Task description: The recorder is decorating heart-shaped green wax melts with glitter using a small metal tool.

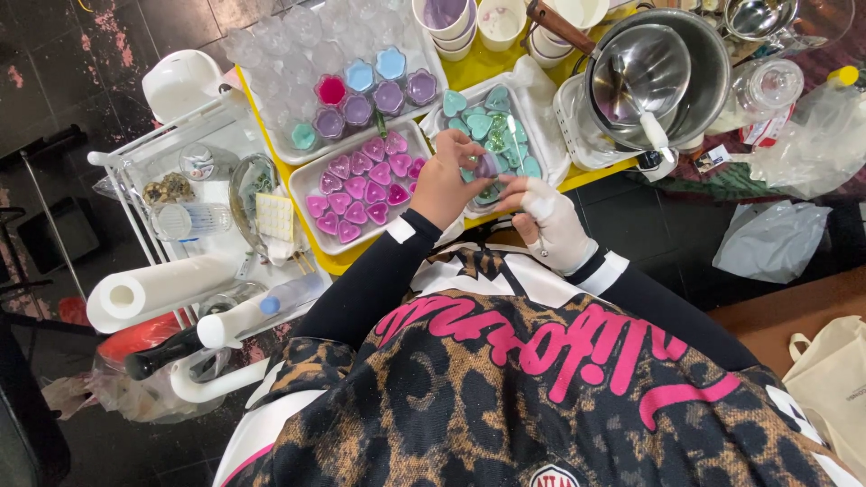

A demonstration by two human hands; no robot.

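- Yellow table, upper centre of the frame: bears the trays, cups and pot.
- Steel pot, upper right: a smaller steel saucepan with a wooden handle sits inside it.
- Tray of pink heart-shaped moulds, centre left: moulds lie in rows, filled with pink wax.
- Tray of teal heart-shaped moulds, centre: just beyond both hands.
- Tray of clear cups, upper centre left: a few hold blue, purple, pink and teal wax.
- Paper towel roll, lower left: lies on a white wire rack.
- Left hand, centre: bare, fingers closed on a small purple mould.
- Right hand, centre, just right of the left: wears a white glove; fingertips pinch a thin wick-like strand beside the mould.
- Small purple mould, centre: held over the near edge of the teal tray, between the two hands.
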